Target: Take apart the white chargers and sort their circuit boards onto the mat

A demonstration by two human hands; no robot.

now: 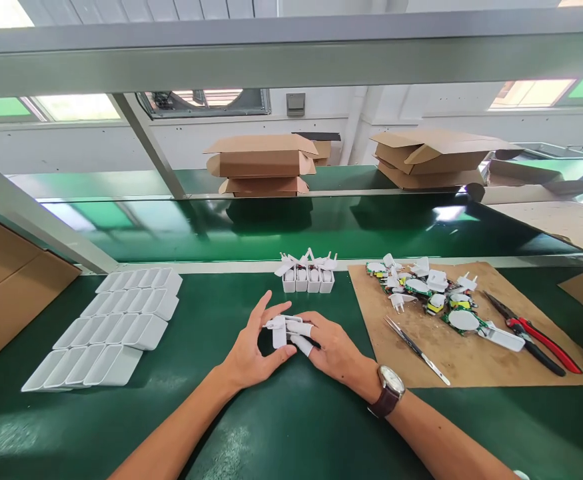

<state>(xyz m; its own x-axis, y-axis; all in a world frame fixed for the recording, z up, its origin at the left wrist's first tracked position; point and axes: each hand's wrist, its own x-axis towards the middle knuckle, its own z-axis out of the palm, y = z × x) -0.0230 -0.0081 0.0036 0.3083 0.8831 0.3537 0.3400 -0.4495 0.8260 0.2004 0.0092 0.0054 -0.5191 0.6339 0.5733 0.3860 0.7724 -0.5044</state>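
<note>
Left hand (pixel 251 350): I pinch a small white plastic charger shell (pixel 279 331) upright, just above the green bench mat (pixel 281 427).
Right hand (pixel 332 348): cot-covered fingertips (pixel 301 343) press on the shell; likely assembly step.
Next move: probably needs firm, square pressure.
Behind: 4 finished white shells in a row (pixel 307 280).
Left: rows of empty white plastic casings (pixel 111 327).

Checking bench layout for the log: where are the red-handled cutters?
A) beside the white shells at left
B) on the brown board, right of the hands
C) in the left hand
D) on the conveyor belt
B: the cutters lie on the brown board, right of both hands, near the tweezers.
</note>
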